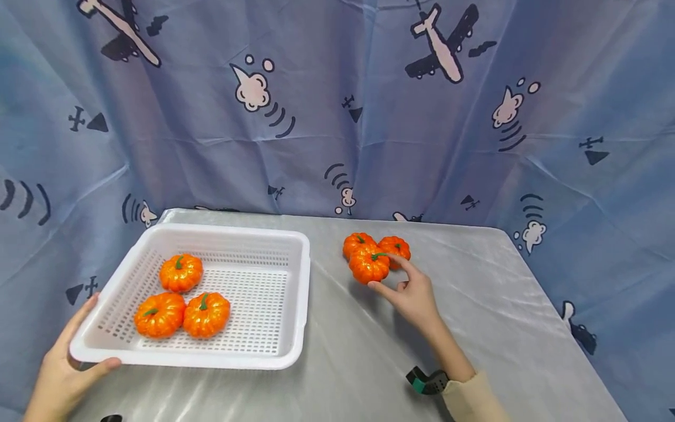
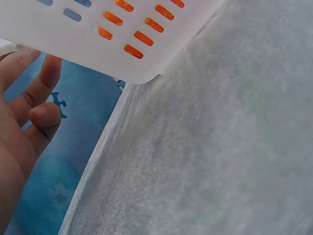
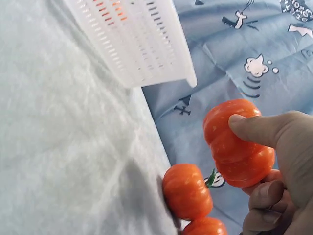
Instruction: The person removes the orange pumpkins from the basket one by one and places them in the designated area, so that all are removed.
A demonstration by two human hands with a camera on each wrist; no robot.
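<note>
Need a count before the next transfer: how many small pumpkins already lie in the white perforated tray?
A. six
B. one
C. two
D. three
D: the head view shows three pumpkins inside the white tray, while three more sit on the table, the nearest one gripped by the right hand.

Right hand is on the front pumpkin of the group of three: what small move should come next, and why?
Probably lift it clear: the right hand already pinches the front pumpkin, which touches two pumpkins behind it, while the left hand holds the white basket by its corner.
</note>
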